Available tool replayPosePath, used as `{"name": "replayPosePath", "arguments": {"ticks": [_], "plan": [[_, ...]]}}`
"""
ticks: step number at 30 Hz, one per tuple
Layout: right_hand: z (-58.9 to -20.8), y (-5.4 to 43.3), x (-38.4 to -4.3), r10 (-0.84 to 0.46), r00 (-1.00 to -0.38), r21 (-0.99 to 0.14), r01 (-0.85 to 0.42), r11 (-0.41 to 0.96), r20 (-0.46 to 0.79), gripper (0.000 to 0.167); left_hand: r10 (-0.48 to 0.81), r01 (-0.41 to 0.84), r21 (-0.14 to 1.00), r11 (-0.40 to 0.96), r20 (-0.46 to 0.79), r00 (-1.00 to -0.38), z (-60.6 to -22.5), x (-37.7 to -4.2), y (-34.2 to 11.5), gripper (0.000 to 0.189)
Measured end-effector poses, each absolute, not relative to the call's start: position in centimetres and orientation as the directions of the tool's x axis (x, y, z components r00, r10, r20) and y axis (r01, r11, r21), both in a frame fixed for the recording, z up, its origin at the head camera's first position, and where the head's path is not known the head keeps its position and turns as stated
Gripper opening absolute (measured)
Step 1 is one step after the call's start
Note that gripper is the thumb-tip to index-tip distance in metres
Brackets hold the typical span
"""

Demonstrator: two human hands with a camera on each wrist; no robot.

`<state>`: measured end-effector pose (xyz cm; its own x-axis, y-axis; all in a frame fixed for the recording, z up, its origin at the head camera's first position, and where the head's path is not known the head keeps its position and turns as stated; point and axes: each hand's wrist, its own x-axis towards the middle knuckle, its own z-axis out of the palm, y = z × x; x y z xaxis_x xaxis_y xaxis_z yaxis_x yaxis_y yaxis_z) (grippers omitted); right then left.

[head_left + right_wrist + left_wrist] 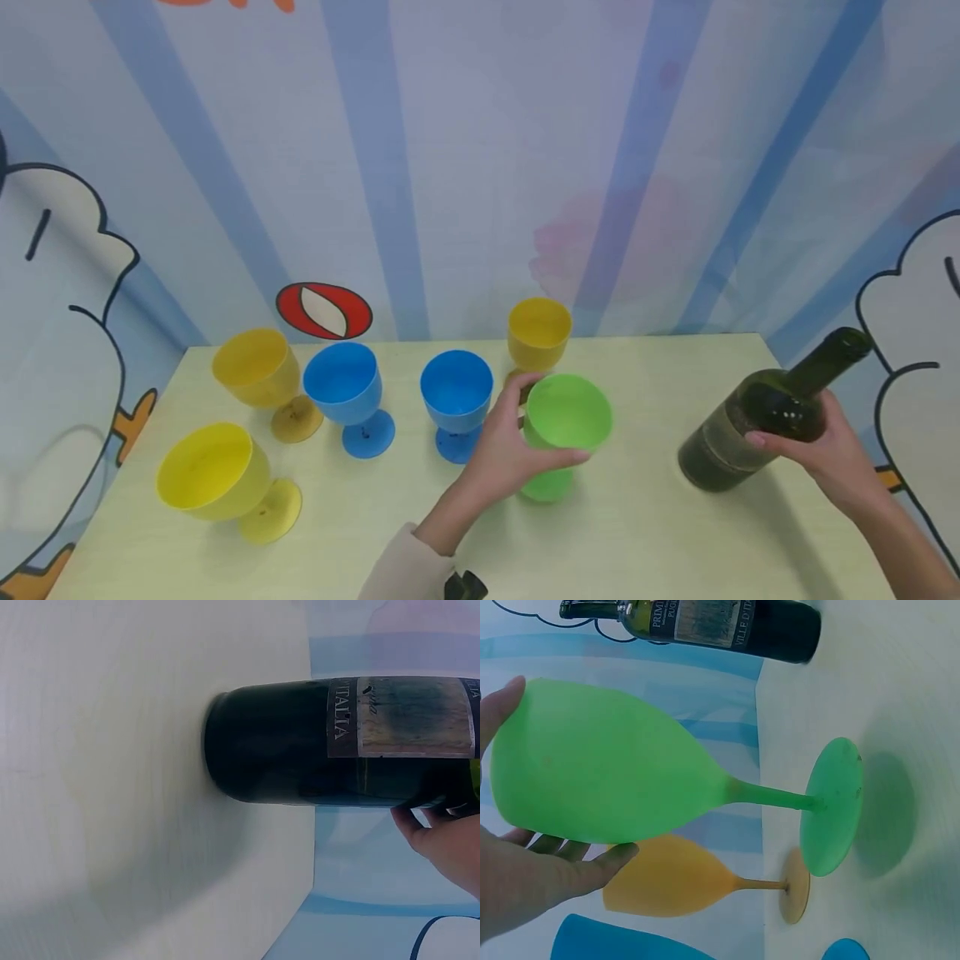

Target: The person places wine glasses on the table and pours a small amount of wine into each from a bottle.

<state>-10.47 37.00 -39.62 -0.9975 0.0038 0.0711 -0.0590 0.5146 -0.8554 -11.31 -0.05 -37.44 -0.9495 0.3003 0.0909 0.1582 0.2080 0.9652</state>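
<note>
Over the tabletop [630,542], hands [502,446] [838,460] grip: left, a matte goblet [567,414]; right, a glossy bottle [738,429].

Blue goblets [342,387] and yellow goblets [213,471] stand before a striped backdrop [487,167].

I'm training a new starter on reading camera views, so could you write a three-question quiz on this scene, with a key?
1. Multiple choice: what colour is the cup in the left grip?
A. Blue
B. Yellow
C. Green

2. True or false: the right grip holds the bottle round its body, below the neck.

3. Count: in the head view, how many blue cups stand on the table?

Key: 1. C, green. 2. True. 3. Two.
</note>
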Motion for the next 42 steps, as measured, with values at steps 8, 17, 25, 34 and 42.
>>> {"name": "replayPosePath", "arguments": {"ticks": [8, 17, 25, 34, 42], "plan": [[-39.5, 36.4, -10.5, 0.048, -0.995, -0.856, -0.05, 0.514, 0.087, 0.07, 0.3, 0.21, 0.942, 0.262, 0.128, -0.945, -37.4, -11.2, -0.7, 0.087], [-39.3, 35.9, -10.4, 0.066, -0.991, -0.836, -0.064, 0.545, 0.118, 0.071, 0.315, 0.24, 0.927, 0.287, 0.145, -0.938, -37.4, -11.1, -0.7, 0.087], [-38.9, 34.9, -10.2, 0.047, -0.997, -0.79, -0.025, 0.613, 0.068, 0.086, 0.328, 0.239, 0.937, 0.255, 0.149, -0.933, -37.4, -11.0, -0.8, 0.085], [-38.9, 34.1, -10.4, 0.032, -0.989, -0.779, -0.096, 0.619, 0.147, 0.083, 0.338, 0.228, 0.941, 0.251, 0.135, -0.931, -37.5, -10.9, -0.8, 0.084], [-38.8, 33.2, -10.2, 0.018, -0.992, -0.73, -0.078, 0.679, 0.123, 0.085, 0.319, 0.198, 0.948, 0.25, 0.112, -0.941, -37.7, -10.8, -0.8, 0.086]]}}
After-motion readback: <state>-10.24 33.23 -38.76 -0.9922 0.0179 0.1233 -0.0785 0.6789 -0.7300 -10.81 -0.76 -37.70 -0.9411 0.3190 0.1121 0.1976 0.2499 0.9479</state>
